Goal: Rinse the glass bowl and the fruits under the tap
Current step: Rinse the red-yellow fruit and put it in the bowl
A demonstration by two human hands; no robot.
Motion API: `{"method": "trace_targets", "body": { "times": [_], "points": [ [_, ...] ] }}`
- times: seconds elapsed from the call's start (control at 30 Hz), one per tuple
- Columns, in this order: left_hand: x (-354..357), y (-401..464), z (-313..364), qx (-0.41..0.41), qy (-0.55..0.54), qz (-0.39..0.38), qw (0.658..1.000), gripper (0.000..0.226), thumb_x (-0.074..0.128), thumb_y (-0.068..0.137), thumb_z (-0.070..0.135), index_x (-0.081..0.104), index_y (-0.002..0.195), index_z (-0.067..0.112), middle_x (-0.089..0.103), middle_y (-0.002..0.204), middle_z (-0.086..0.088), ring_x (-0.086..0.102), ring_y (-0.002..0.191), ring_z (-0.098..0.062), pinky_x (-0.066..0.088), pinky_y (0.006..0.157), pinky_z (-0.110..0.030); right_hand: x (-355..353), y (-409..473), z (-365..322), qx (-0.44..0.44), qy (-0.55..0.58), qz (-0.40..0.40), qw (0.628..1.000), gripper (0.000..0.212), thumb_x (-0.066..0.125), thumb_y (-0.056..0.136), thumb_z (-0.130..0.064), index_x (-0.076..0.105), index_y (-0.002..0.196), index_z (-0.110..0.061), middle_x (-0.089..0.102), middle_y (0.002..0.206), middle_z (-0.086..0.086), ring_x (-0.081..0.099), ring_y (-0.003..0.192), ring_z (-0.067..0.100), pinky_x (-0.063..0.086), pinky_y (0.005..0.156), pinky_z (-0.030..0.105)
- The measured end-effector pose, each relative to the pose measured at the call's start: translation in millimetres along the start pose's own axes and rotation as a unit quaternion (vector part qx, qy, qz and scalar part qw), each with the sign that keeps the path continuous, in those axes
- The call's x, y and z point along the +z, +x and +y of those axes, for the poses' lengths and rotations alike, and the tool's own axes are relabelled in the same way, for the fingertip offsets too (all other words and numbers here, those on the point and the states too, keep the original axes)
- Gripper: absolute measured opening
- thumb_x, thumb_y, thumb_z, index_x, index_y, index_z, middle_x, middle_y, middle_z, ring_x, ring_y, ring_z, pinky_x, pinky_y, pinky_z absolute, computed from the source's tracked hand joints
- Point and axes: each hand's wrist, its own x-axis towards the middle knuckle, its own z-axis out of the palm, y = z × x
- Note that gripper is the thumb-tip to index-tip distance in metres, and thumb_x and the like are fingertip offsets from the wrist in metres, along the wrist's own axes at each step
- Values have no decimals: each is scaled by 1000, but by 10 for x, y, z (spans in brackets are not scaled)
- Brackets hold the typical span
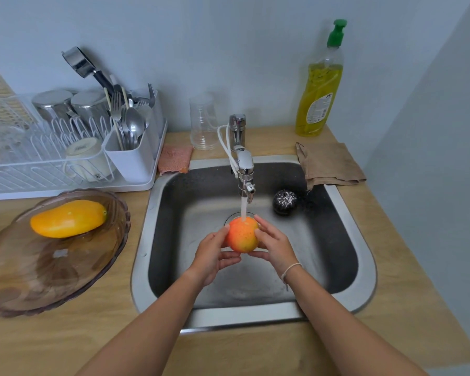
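Head view: a person stands at a steel sink (361,267) set in a wooden counter (407,280), both forearms reaching in from below.
Fruit in hand: a round orange-red fruit (242,234) sits between the two hands, over the sink basin near the drain.
Left hand: the left hand (212,253) cups the fruit's left side, thumb up along it, fingers curled underneath.
Right hand: the right hand (274,245) wraps the fruit's right side, fingertips on its upper edge, a pale band at the wrist.
Water: a stream from the tap (243,169) falls onto the top of the fruit.
Glass bowl: a tinted glass bowl (25,280) rests on the counter left of the sink, well apart from the hands.
Second fruit: a yellow-orange mango (68,218) lies in the far part of the bowl.
Sink corner: a dark round scrubber (285,202) lies right of the tap.
Behind: dish rack (17,175), soap bottle (319,93), brown cloth (329,164).
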Motion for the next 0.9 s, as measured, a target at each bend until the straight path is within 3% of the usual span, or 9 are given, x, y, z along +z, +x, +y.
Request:
{"method": "trace_targets", "body": {
  "times": [0.1, 0.2, 0.27, 0.37, 0.47, 0.53, 0.7, 0.8, 0.9],
  "points": [
    [-26, 12, 10, 12, 15, 24, 1000, 43, 52, 89, 47, 52, 111, 11, 60, 101, -12, 66, 84, -27, 59, 71, -38, 6, -20, -15, -9, 0, -37, 999, 45, 59, 86, -7, 52, 125, -29, 45, 131, 9, 56, 111, 32, 59, 67, 27],
    [-64, 4, -5, 41, 28, 25, 998, 34, 53, 89, 45, 55, 106, 16, 60, 108, -9, 64, 97, -27, 59, 69, -33, 12, -9, 9, -1, -26, -31, 999, 43, 64, 84, -13, 53, 123, -28, 51, 120, 9, 61, 99, 30, 59, 64, 29],
    [-96, 3, -16, 64, 2, 26, 998, 22, 56, 90, 34, 58, 103, 17, 59, 114, -10, 63, 102, -30, 58, 68, -33, 12, 3, 32, 13, -45, -17, 999, 34, 65, 84, -19, 56, 116, -28, 54, 112, 7, 64, 85, 27, 59, 61, 31],
    [-129, -7, -28, 70, -11, 1, 998, 21, 60, 89, 22, 62, 109, 17, 58, 120, -12, 61, 106, -34, 58, 73, -34, -2, 27, 39, 35, -46, 22, 998, 20, 63, 86, -28, 57, 105, -24, 55, 99, 9, 62, 66, 24, 59, 59, 32],
    [-122, -33, -14, 67, -11, -29, 997, 26, 60, 88, 16, 62, 114, 16, 59, 120, -11, 62, 105, -30, 58, 75, -30, -20, 60, 52, 53, -73, 64, 994, 25, 58, 87, -40, 58, 97, -18, 59, 88, 10, 61, 59, 23, 59, 60, 35],
    [-114, -34, -12, 67, -3, -34, 997, 28, 60, 88, 15, 61, 116, 18, 59, 119, -9, 62, 104, -28, 58, 74, -29, -26, 72, 69, 52, -84, 80, 992, 28, 56, 87, -42, 59, 97, -16, 60, 85, 9, 62, 66, 25, 60, 63, 37],
    [-110, -29, -26, 65, 14, -16, 998, 29, 62, 87, 24, 61, 116, 20, 59, 119, -8, 63, 103, -29, 57, 75, -31, -21, 73, 59, 21, -37, 45, 998, 22, 59, 88, -19, 58, 109, -15, 55, 117, 12, 57, 106, 30, 57, 72, 31],
    [-111, -20, -11, 66, 1, 1, 998, 24, 61, 87, 28, 62, 110, 22, 59, 116, -7, 63, 101, -28, 57, 77, -33, -32, 52, 59, -2, -56, 1, 998, 44, 61, 86, -14, 52, 130, -19, 51, 121, 9, 56, 111, 30, 58, 72, 27],
    [-135, -19, -16, 80, 8, 3, 997, 24, 61, 87, 30, 63, 109, 23, 58, 120, -6, 60, 107, -27, 57, 82, -36, -29, 39, 66, -16, -72, -10, 997, 47, 64, 84, -16, 52, 129, -25, 52, 118, 5, 56, 111, 29, 59, 73, 28]
  ]
}}
